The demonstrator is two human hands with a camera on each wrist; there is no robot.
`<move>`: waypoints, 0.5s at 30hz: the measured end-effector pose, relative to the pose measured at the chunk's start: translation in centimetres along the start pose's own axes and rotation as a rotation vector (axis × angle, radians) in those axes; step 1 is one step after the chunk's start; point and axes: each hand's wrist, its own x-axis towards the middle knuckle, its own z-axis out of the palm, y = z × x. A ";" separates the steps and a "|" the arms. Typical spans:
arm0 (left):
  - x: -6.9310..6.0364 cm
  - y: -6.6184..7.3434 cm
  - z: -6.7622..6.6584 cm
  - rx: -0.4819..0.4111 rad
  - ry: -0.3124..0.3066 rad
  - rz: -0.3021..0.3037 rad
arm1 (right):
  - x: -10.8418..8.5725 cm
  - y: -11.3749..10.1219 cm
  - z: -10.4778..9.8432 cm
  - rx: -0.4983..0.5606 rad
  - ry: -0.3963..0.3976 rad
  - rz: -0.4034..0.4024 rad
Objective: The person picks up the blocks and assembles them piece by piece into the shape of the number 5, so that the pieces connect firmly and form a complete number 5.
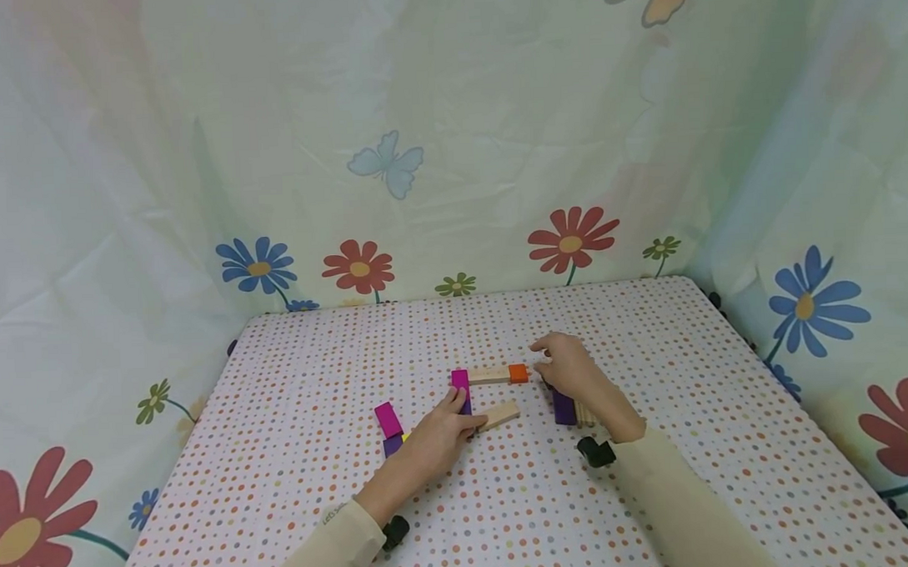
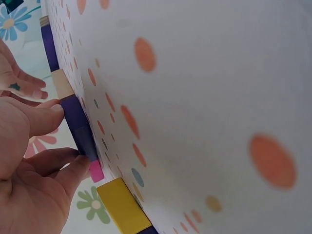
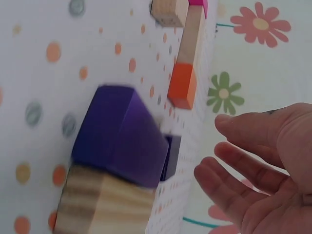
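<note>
Your left hand (image 1: 438, 432) looks like it's pinching the purple block (image 2: 78, 122) end to end, between the magenta block (image 1: 460, 377) and slanted plain wooden block (image 1: 503, 414); awkward angle, though. Squeeze lightly so nothing skids. Your right hand (image 1: 571, 368) holds nothing.

A purple block (image 2: 78, 122) is lying in line with a magenta block (image 1: 460, 377); a bare-wood block (image 1: 501, 414) is lying slantwise beside them.

At twelve o'clock, the backdrop (image 1: 493, 107) looks like thin, faintly shiny sheeting. At six, the counter (image 1: 462, 525) has a smooth, matt covering. At five, the plain block (image 1: 499, 415) is bare matt wood; the orange block (image 1: 518, 373) looks smoothly painted.
</note>
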 end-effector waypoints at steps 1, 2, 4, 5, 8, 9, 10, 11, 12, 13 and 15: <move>0.0 0.0 0.0 -0.002 0.000 -0.001 | 0.0 0.3 -0.1 -0.001 0.003 0.006; 0.0 0.0 0.0 -0.005 -0.001 -0.002 | -0.1 0.6 -0.1 -0.003 0.004 0.011; -0.1 0.0 0.0 -0.011 -0.002 -0.004 | -0.2 1.0 -0.2 -0.010 0.004 0.022; -0.1 0.1 0.0 -0.015 -0.005 -0.006 | -0.2 1.2 -0.2 -0.017 0.001 0.033; -0.2 0.1 0.0 -0.020 -0.009 -0.009 | -0.4 1.7 0.0 -0.052 -0.010 0.048; -0.2 0.1 0.0 -0.019 -0.009 -0.010 | -0.5 1.8 0.0 -0.065 -0.013 0.050; -0.2 0.1 0.0 -0.017 -0.010 -0.010 | -0.5 1.9 0.1 -0.070 -0.017 0.051; -0.2 0.1 -0.1 -0.017 -0.010 -0.011 | -0.6 2.0 0.2 -0.068 -0.021 0.058; -0.2 0.1 -0.1 -0.017 -0.009 -0.011 | -0.7 2.0 0.3 -0.066 -0.025 0.061; -0.2 0.1 -0.1 -0.015 -0.008 -0.011 | -0.8 2.1 0.3 -0.063 -0.025 0.062; -0.1 0.2 -0.1 -0.016 -0.008 -0.013 | -1.0 2.1 0.5 -0.055 -0.024 0.062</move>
